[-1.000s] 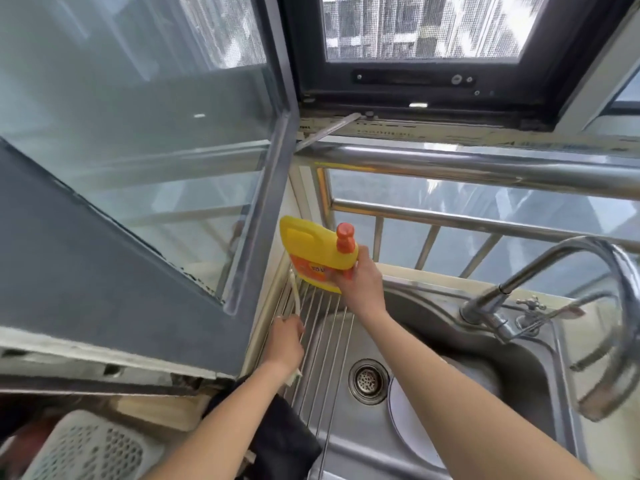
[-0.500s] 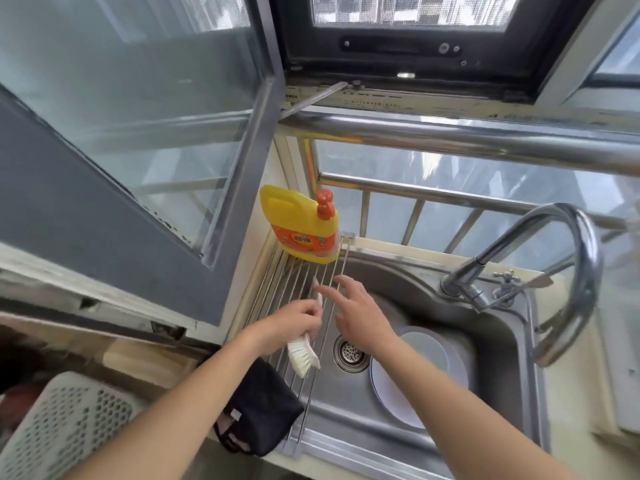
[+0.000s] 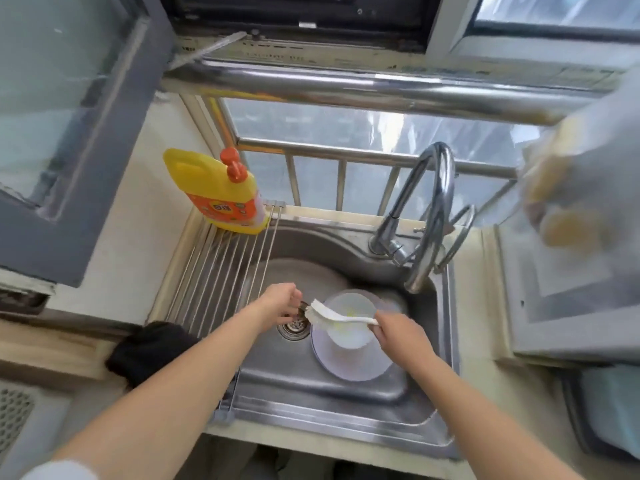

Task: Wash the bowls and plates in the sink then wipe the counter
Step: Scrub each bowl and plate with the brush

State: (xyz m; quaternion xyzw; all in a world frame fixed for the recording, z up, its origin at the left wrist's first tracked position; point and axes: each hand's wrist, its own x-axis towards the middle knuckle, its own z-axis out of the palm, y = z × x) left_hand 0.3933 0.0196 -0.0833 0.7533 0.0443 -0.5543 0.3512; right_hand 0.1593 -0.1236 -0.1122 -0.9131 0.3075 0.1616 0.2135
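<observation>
Bowl (image 3: 350, 320) on plate (image 3: 353, 362) lies between hands; right hand (image 3: 398, 336) grips brush (image 3: 332, 315) over it, left hand (image 3: 278, 304) loosely curled, holding nothing.

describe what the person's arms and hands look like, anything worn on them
Both forearms are bare, and the left hand and right hand wear no gloves, rings or watch. Only a pale sleeve edge shows at the bottom left, up the left arm.

Brush transferred from left hand to right hand

The right hand (image 3: 398, 336) now grips the brush (image 3: 332, 315) handle, bristle head left of its fingers (image 3: 381, 323) over the bowl (image 3: 351, 320); the left hand (image 3: 278, 303), formerly holding it, hangs loosely curled over the drain (image 3: 294, 325). The detergent bottle (image 3: 221, 195), released earlier, stands on the rack (image 3: 221, 271).
</observation>
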